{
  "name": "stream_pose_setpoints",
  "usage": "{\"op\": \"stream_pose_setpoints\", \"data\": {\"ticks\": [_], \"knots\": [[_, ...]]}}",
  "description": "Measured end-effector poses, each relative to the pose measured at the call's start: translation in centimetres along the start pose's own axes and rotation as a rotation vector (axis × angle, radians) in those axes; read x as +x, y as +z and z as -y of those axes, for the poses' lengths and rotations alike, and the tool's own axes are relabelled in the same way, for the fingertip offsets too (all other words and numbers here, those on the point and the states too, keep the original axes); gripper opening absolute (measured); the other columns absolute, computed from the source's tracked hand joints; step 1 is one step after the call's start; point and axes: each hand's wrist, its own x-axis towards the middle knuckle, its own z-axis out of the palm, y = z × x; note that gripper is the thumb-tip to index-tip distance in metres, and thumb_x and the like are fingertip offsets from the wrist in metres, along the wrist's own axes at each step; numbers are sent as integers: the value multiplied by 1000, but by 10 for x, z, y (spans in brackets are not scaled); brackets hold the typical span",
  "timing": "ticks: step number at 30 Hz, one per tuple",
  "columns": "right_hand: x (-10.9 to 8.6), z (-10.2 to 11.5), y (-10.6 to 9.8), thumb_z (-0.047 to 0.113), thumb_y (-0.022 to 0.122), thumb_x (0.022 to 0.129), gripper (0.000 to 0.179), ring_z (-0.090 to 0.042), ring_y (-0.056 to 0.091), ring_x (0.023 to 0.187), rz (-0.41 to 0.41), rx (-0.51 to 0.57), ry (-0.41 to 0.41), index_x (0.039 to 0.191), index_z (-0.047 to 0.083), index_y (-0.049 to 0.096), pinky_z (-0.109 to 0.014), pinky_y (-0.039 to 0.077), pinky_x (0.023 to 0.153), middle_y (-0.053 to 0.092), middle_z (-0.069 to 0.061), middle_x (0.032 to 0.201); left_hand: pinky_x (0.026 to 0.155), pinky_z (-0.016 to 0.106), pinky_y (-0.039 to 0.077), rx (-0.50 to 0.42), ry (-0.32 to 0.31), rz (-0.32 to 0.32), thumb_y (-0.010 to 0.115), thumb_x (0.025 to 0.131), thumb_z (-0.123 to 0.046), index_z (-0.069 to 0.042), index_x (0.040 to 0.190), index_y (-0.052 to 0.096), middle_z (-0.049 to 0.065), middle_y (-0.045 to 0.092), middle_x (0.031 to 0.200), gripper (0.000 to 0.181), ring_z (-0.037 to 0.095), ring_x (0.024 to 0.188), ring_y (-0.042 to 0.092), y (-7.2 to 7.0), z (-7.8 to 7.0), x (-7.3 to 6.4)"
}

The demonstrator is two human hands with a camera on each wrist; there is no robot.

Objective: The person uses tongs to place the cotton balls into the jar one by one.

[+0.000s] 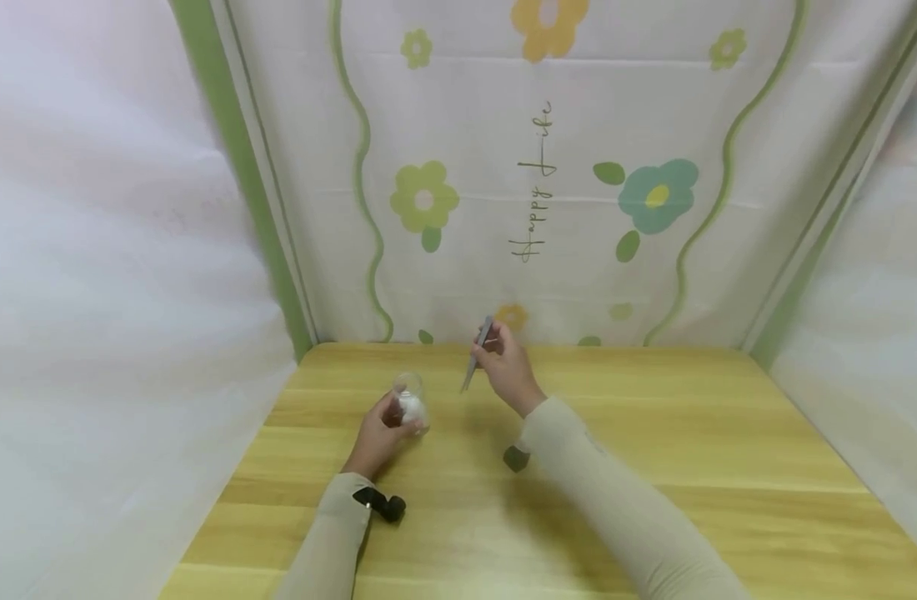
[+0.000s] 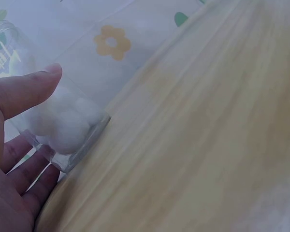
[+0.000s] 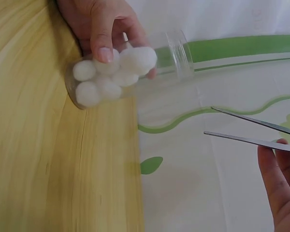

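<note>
My left hand (image 1: 374,439) grips a clear jar (image 3: 159,77), its thumb on one side and fingers round the other. Several white cotton balls (image 3: 106,82) lie in the lower part of the jar, which is tilted with its open mouth up and no lid on it. In the left wrist view the jar's base (image 2: 87,147) is close over the tabletop. To the right of the jar, my right hand (image 1: 513,377) holds metal tweezers (image 3: 251,140) by their upper part. Their tips stand apart with nothing between them, pointing down in the head view.
The wooden table (image 1: 653,442) reaches back to a white curtain (image 1: 473,108) printed with flowers and lettering. White sheets hang at both sides. A small black device (image 1: 387,505) sits at the left wrist, and another dark piece (image 1: 515,458) shows beneath the right sleeve.
</note>
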Motion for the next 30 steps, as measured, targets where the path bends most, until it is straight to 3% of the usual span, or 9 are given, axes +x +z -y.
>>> {"op": "stream_pose_setpoints", "data": {"ticks": [5, 9, 16, 25, 30], "knots": [[-3, -2, -11, 11, 60, 98, 30, -31, 60, 103, -1, -35, -11, 125, 6, 49, -40, 56, 82, 56, -12, 113, 89, 38, 49, 34, 28, 14, 78, 83, -10, -8, 142, 48, 11, 61, 110, 67, 25, 103, 58, 3, -23, -9], [-9, 2, -18, 13, 60, 98, 34, -34, 60, 105, 9, -44, -14, 127, 2, 48, -39, 55, 83, 55, -14, 114, 92, 42, 48, 26, 44, 7, 79, 82, -9, -5, 142, 48, 12, 60, 109, 66, 27, 104, 58, 5, -23, -11], [-13, -4, -27, 5, 60, 97, 34, -32, 62, 98, -4, -67, -65, 129, 2, 49, -38, 57, 78, 55, -19, 113, 94, 42, 46, 14, -14, -8, 82, 80, -17, -18, 145, 46, 12, 60, 115, 74, 27, 107, 57, 2, 12, 1], [-19, -9, -44, 15, 60, 98, 36, -24, 62, 97, -51, -157, -80, 131, 6, 48, -35, 57, 77, 58, -7, 113, 91, 40, 48, -4, 11, -17, 83, 79, -23, -17, 144, 48, 12, 61, 114, 74, 26, 105, 58, 1, 10, 1], [-22, -10, -58, 13, 60, 98, 35, -24, 62, 96, -68, -193, -68, 129, 3, 47, -34, 57, 75, 58, -8, 112, 88, 39, 49, -4, 22, -15, 83, 79, -23, -15, 144, 48, 11, 62, 112, 74, 26, 104, 59, 3, 12, 3]]}}
